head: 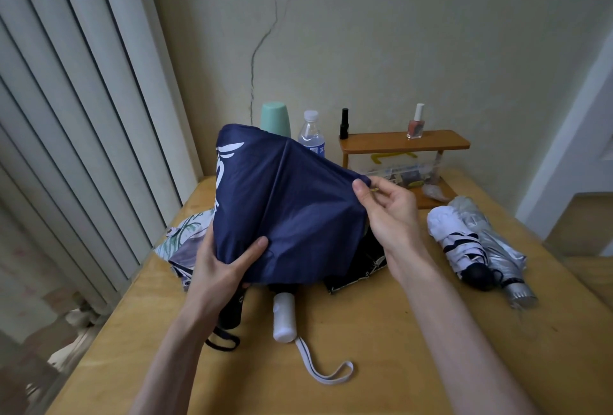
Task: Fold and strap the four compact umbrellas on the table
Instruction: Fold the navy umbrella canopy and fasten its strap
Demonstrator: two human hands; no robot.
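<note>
1. Navy umbrella point(285, 205): centre of frame, raised above the worktop point(365, 365). Its canopy is loose and unfolded, with white print on the left panel.
2. Left hand point(219, 268): lower left of centre. It grips the canopy's lower left edge, thumb laid over the fabric and fingers hidden beneath it.
3. Right hand point(388, 212): right of centre. Thumb and forefinger pinch the canopy's right corner; the other fingers point(396, 195) are loosely curled.
4. Black handle point(232, 311): under the left wrist, with a dark wrist loop trailing below.
5. White handle point(284, 316): lower centre, flat on the worktop just beside the black handle, its pale strap curling to the right.
6. Floral umbrella point(185, 235): left of the left hand, unfolded and partly covered by the navy canopy.
7. White umbrella point(457, 242): right of frame, bundled, with dark stripes.
8. Silver umbrella point(497, 248): touching the white umbrella's right side, gathered.
9. Shelf point(404, 141): upper centre against the wall, wooden, carrying two small bottles.
10. Water bottle point(311, 132) and green cup point(275, 117): left of the shelf, behind the navy canopy.
</note>
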